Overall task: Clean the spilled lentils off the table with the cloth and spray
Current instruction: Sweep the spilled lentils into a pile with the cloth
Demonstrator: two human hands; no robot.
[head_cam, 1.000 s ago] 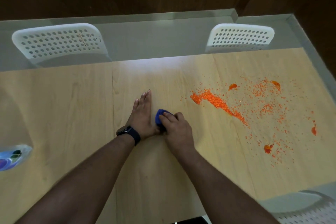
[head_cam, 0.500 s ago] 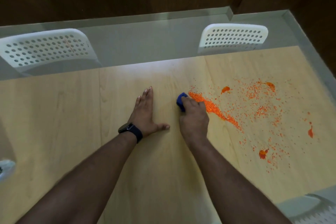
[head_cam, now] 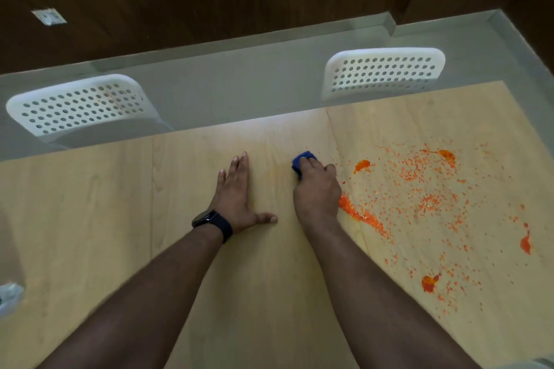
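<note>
Orange lentils (head_cam: pixel 419 189) lie scattered over the right part of the light wooden table (head_cam: pixel 120 204), with a dense streak (head_cam: pixel 364 217) beside my right wrist and a few wet orange blotches. My right hand (head_cam: pixel 317 189) grips a small blue cloth (head_cam: pixel 301 160) and holds it down on the table at the left edge of the spill. My left hand (head_cam: pixel 236 192) lies flat on the table, fingers straight, a black watch on its wrist. A blurred clear thing (head_cam: pixel 9 296) shows at the left edge; I cannot tell whether it is the spray bottle.
Two white perforated chairs stand at the table's far side, one at the left (head_cam: pixel 81 105) and one at the right (head_cam: pixel 383 72). Beyond them are a grey floor and a dark wooden wall with sockets. A corner of another chair (head_cam: pixel 539 364) shows at the bottom right.
My right hand has carried the blue cloth from beside my left hand up and right to the edge of the lentil streak. My left hand stays flat in place.
</note>
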